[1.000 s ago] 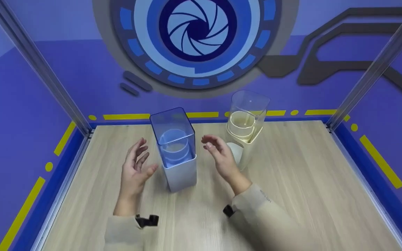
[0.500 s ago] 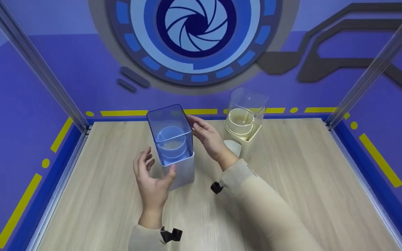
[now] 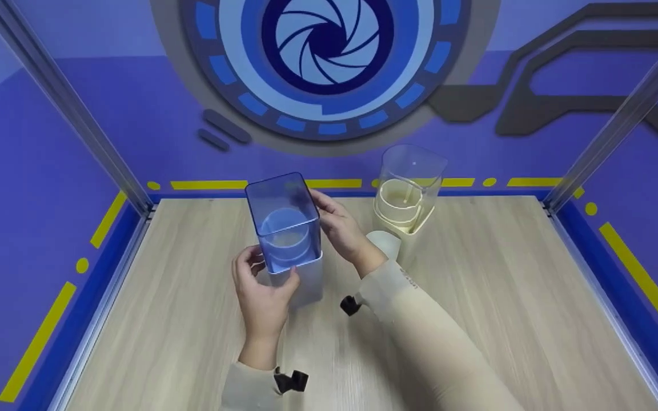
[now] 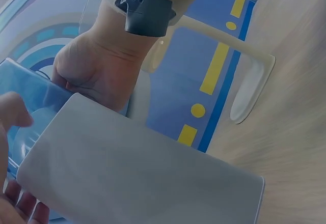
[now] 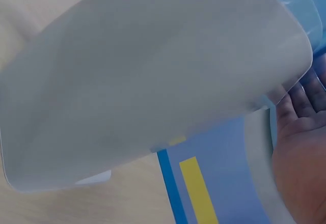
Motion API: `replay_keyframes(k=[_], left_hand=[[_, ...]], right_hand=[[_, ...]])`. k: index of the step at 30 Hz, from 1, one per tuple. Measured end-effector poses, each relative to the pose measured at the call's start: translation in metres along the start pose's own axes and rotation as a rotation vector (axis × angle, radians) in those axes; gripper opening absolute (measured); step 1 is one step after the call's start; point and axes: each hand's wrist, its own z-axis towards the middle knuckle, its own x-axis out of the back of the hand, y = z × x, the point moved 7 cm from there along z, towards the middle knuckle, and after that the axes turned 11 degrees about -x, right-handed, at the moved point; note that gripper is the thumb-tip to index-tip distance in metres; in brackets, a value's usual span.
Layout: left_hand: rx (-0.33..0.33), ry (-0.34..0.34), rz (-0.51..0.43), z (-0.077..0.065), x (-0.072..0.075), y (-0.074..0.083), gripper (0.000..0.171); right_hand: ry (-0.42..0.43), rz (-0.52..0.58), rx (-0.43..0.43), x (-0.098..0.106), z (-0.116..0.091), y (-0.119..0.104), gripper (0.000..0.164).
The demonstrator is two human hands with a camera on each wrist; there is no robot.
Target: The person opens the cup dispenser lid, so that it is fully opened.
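Note:
A tall rectangular box stands at the middle of the table, with a grey lower part (image 3: 305, 285) and a see-through blue upper part (image 3: 260, 197). Inside the blue part shows a round, cup-like insert (image 3: 285, 228). My left hand (image 3: 263, 299) grips the box from the left, its thumb at the front near the seam and its fingers round the left side. On the other side, my right hand (image 3: 343, 231) holds the blue part, fingers reaching behind its right edge and partly hidden. The grey wall (image 5: 153, 71) fills much of the right wrist view.
Behind my right hand stands a second container with a clear top (image 3: 412, 162) and a cream base (image 3: 406, 242). A white rounded piece (image 3: 385, 244) sits at its front. Metal posts (image 3: 86, 120) and blue-purple walls border the wooden table (image 3: 512, 297).
Both hands have closed in on the box, the left moving right and the right moving left to its far edge. The box stays about where it was.

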Motion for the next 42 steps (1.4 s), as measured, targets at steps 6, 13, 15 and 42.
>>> replay_keyframes(k=[6,13,15,42], left_hand=[[0.008,-0.027,0.002,0.000,-0.005,-0.001,0.081],[0.005,-0.103,-0.025,0.005,-0.004,-0.008,0.082],[0.010,-0.143,-0.041,0.008,-0.003,-0.011,0.084],[0.108,-0.751,-0.373,0.068,-0.003,-0.047,0.074]], right_hand=[[0.011,-0.025,0.003,0.005,-0.007,0.004,0.069],[0.035,-0.107,0.054,0.009,-0.020,0.003,0.056],[0.054,-0.125,0.070,0.011,-0.026,0.002,0.055],[0.459,-0.167,0.316,-0.004,-0.107,0.002,0.051]])
